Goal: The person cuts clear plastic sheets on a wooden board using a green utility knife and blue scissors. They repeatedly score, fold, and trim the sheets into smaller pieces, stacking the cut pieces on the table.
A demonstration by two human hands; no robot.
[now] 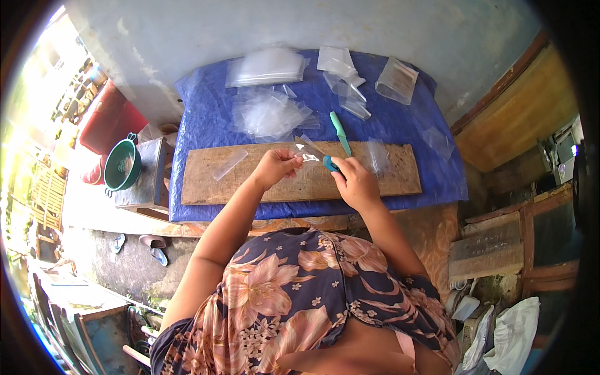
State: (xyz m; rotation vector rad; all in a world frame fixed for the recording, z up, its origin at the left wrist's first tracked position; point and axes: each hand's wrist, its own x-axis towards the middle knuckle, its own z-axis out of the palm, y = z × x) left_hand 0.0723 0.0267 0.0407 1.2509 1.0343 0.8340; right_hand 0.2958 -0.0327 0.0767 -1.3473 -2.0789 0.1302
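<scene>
My left hand (280, 167) pinches a clear plastic piece (307, 151) above a wooden board (295, 190). My right hand (357, 182) grips the blue handle of a knife (332, 163); its blade points up and left, against the plastic. Behind my right hand, a knife with a mint-green handle (337, 124) lies with its blade tip over the board's back edge. A narrow clear strip (230, 165) rests on the board's left part, and clear plastic pieces (377, 156) lie on its right part. A loose heap of clear plastic pieces (272, 112) is behind the board.
A blue tarpaulin (393, 124) covers the table. At its back lie a stack of clear plastic bags (267, 68), folded plastic (344, 79) and a packet (397, 80). A green colander (123, 164) stands on a bench (149, 173) at the left. A wall (300, 23) rises behind.
</scene>
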